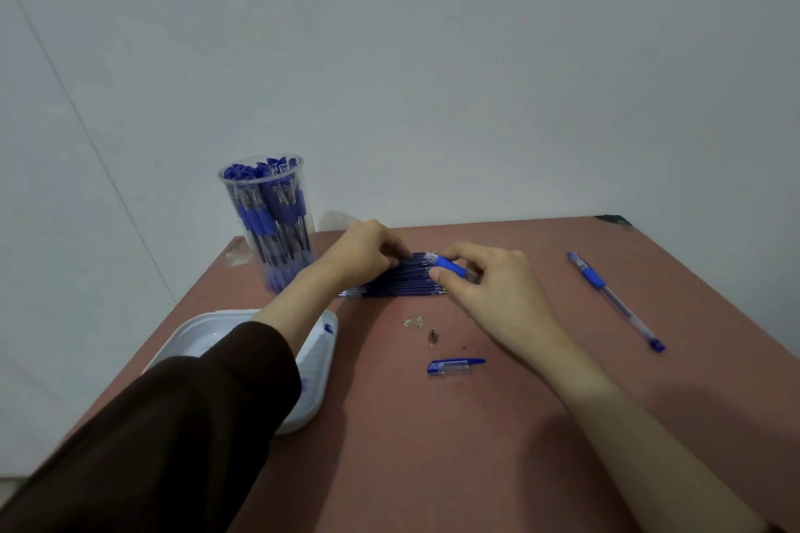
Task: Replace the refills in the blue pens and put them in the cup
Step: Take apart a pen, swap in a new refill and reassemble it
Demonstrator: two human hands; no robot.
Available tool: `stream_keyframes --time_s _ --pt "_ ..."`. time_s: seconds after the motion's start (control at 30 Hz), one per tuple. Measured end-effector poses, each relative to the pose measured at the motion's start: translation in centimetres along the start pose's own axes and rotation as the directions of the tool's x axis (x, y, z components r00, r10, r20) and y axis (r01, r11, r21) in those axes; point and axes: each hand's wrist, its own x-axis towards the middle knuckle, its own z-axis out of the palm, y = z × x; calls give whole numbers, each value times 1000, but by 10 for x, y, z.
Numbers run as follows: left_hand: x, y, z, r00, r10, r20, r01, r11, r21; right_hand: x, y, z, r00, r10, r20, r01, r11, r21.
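Blue plastic pens point(277, 208) already fill the clear plastic cup point(223, 186) at far left, yet my right hand point(489, 286) pinches a blue-grip pen barrel point(450, 265), my left hand point(368, 251) curls its fingers onto the row of blue refills point(402, 286), and one clear capped pen point(614, 301) waits far right, so I judge work remains.

Plain indoor room: grey wall point(433, 56), reddish-brown table point(433, 454).
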Motion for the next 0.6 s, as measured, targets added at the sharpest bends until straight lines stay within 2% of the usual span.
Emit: stream_keyframes --time_s 0.17,0.27,0.33,0.47,0.6 --pt "-13 -3 -11 999 14 -50 -15 1000 -20 -1 1 3 1000 12 17 -12 1000 1" --pt "-40 -3 -29 991 43 -125 -49 998 -42 -3 -1 3 1000 6 31 -7 1000 10" --pt "-65 -6 -43 992 32 -125 -35 999 -23 -5 -5 5 998 -20 52 18 999 26" --pt "-116 -16 -71 993 -78 93 77 997 7 -12 -15 10 988 -90 123 82 994 66" --pt "-150 -23 -80 915 -233 331 199 971 134 -17 -19 13 977 -131 166 115 988 103"
